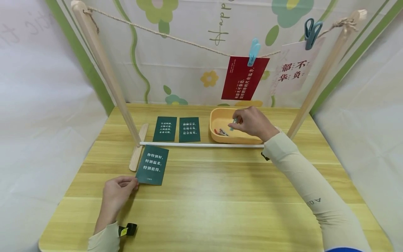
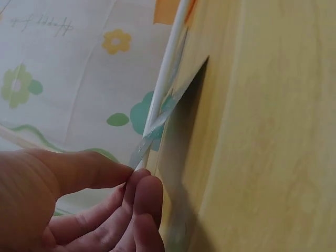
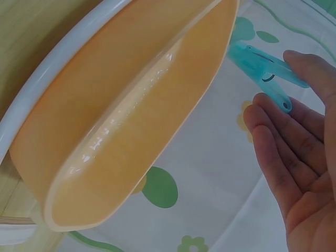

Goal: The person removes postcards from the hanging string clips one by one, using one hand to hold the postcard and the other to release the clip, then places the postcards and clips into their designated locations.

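Note:
My left hand (image 1: 117, 196) pinches the lower left corner of a dark green card (image 1: 152, 166) with white writing, thumb on one side and fingers on the other. In the left wrist view the card (image 2: 170, 107) appears nearly edge-on, raised from the table. Over the yellow basin (image 1: 217, 112), my right hand (image 1: 252, 120) holds a light teal clothespin (image 3: 262, 71) by its handles, between thumb and fingers. Several other clothespins (image 1: 221, 132) lie inside the basin. On the table behind the white rod (image 1: 201, 144) lie two more green cards (image 1: 165, 128).
A twine line (image 1: 163, 34) spans two wooden posts (image 1: 105, 66). From it hang a red card (image 1: 244, 80) under a blue clothespin (image 1: 253, 52) and a pale card (image 1: 297, 68) under a dark teal clothespin (image 1: 312, 33). A flowered cloth (image 1: 189, 70) hangs behind the wooden table (image 1: 214, 210).

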`<move>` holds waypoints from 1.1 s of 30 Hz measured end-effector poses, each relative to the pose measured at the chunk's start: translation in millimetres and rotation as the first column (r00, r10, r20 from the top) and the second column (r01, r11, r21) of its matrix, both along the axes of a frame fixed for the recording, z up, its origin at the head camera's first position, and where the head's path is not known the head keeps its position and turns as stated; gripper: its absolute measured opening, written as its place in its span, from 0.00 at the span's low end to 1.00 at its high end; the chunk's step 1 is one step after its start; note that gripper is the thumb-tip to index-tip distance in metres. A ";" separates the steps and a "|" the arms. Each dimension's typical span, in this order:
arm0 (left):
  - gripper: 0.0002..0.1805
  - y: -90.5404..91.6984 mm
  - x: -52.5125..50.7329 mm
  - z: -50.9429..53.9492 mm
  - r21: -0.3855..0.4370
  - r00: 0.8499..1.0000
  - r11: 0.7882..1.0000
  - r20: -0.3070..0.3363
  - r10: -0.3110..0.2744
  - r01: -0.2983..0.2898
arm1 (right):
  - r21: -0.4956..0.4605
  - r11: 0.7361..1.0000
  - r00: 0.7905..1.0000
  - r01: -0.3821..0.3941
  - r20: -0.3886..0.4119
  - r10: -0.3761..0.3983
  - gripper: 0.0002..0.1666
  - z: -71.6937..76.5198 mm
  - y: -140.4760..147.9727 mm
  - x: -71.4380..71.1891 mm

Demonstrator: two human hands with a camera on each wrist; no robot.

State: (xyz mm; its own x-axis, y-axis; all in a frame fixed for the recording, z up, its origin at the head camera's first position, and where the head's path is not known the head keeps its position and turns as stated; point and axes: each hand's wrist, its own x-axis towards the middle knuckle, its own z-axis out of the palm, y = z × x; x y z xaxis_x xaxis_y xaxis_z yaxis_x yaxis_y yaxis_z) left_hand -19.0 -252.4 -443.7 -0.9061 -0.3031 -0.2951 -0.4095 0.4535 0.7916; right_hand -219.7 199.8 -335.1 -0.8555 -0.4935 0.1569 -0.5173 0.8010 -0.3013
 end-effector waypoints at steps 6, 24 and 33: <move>0.14 3.0 1.3 0.1 -0.156 0.999 0.987 -0.033 -0.041 0.035 | 0.011 1.000 1.000 0.011 0.024 -0.011 0.18 -4.1 1.0 -3.2; 0.10 9.6 1.8 0.2 -0.338 0.996 0.940 -0.056 -0.076 0.052 | 0.043 0.994 0.988 0.098 0.113 -0.103 0.21 -12.1 6.2 -10.9; 0.12 11.9 1.3 8.8 -0.290 0.998 0.956 -0.032 -0.062 0.050 | -0.021 0.995 0.991 0.094 0.097 -0.092 0.18 -11.1 8.9 -10.5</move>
State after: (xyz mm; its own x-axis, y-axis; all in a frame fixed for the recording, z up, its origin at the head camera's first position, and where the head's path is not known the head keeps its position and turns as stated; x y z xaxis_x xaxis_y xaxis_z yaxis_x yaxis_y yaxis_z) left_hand -17.7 -240.5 -434.9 -0.9336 -0.3180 -0.1651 -0.3469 0.6869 0.6386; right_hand -230.2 208.7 -346.2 -0.9092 -0.4078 0.0836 -0.4086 0.8357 -0.3670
